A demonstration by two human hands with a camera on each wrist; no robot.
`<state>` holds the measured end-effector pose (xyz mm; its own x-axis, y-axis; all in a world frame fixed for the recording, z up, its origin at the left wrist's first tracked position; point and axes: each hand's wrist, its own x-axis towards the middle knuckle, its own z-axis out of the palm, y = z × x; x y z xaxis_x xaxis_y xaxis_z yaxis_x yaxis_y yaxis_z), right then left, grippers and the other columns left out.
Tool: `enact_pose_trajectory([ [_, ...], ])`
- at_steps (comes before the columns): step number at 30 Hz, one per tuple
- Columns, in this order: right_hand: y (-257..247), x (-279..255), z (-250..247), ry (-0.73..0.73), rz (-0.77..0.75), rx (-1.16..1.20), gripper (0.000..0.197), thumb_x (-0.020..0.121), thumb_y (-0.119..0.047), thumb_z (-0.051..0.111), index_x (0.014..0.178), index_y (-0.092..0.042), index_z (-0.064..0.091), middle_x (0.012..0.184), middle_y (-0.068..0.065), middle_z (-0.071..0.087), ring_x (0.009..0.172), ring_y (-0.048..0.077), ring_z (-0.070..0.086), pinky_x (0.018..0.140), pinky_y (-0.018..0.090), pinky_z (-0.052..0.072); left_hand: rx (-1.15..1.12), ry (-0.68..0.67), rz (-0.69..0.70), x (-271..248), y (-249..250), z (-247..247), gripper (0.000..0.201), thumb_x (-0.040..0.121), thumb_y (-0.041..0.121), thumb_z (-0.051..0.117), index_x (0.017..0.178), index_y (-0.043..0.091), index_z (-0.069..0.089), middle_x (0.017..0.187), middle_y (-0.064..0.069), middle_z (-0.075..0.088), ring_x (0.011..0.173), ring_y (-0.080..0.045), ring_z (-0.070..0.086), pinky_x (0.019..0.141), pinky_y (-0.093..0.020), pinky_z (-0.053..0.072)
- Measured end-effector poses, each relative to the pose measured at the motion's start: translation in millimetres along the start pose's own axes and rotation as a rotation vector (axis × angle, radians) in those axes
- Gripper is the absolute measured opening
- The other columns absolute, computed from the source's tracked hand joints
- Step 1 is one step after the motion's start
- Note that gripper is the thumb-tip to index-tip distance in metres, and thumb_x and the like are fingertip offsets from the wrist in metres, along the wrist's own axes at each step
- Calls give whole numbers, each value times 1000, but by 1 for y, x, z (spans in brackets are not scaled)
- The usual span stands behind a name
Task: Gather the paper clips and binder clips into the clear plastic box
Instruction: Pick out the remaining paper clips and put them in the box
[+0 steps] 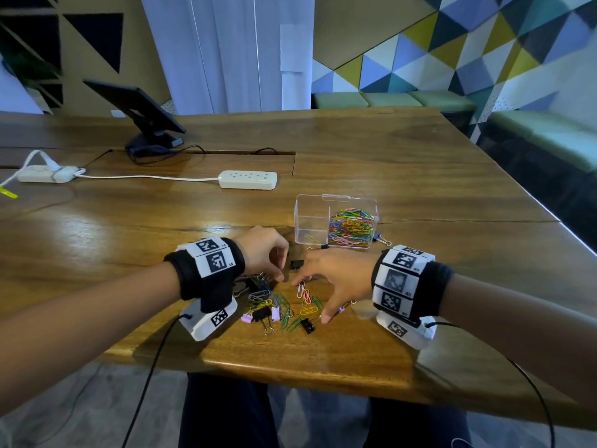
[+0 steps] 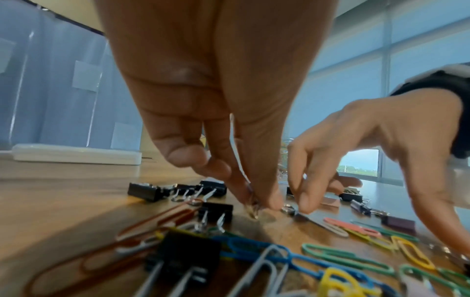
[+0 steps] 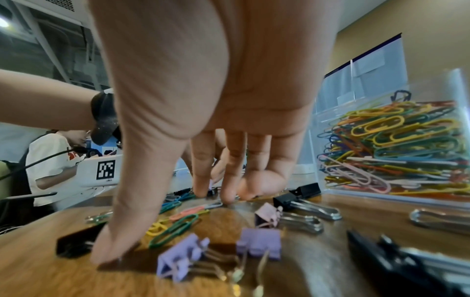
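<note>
Two hands work over a wooden table (image 1: 387,150) filling the middle of the head view. Clear plastic box (image 1: 311,218) stands right of centre, just beyond the hands; its right compartment is heaped with coloured paper clips (image 1: 352,226), its left holds one clip. Loose paper clips (image 1: 305,297) and binder clips (image 1: 260,313) lie scattered lower centre, between the wrists. Left hand (image 1: 263,250): grip closed, thumb and forefinger pinching a small metal clip wire (image 2: 253,211) at the table surface. Right hand (image 1: 336,274): grip open, fingers spread, fingertips (image 3: 229,198) and thumb pressing down among the clips.
</note>
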<state>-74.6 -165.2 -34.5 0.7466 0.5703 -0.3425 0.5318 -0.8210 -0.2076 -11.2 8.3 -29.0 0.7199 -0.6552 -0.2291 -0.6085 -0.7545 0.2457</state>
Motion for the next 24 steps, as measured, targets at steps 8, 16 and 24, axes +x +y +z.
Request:
enact_pose_trajectory([
  [8, 9, 4, 0, 12, -24, 57, 52, 74, -34, 74, 123, -24, 60, 106, 0, 58, 92, 12, 50, 79, 25, 39, 25, 15, 6, 12, 4, 1, 17, 73, 28, 77, 79, 14, 70, 83, 2, 67, 75, -10, 55, 57, -17, 38],
  [16, 9, 8, -3, 14, -1, 63, 41, 73, -31, 76, 112, -19, 68, 103, -3, 69, 82, 9, 58, 68, 18, 41, 62, -159, 146, 6, 33, -3, 19, 72, 30, 78, 80, 14, 71, 84, -1, 70, 73, -10, 55, 67, -20, 41],
  [24, 17, 4, -1, 85, 40, 142, 27, 76, -26, 74, 102, -17, 73, 96, -3, 73, 79, 4, 61, 68, 12, 42, 100, -308, 141, -3, 19, 0, 24, 74, 21, 77, 98, 21, 72, 104, 5, 69, 84, -6, 54, 81, -22, 43],
])
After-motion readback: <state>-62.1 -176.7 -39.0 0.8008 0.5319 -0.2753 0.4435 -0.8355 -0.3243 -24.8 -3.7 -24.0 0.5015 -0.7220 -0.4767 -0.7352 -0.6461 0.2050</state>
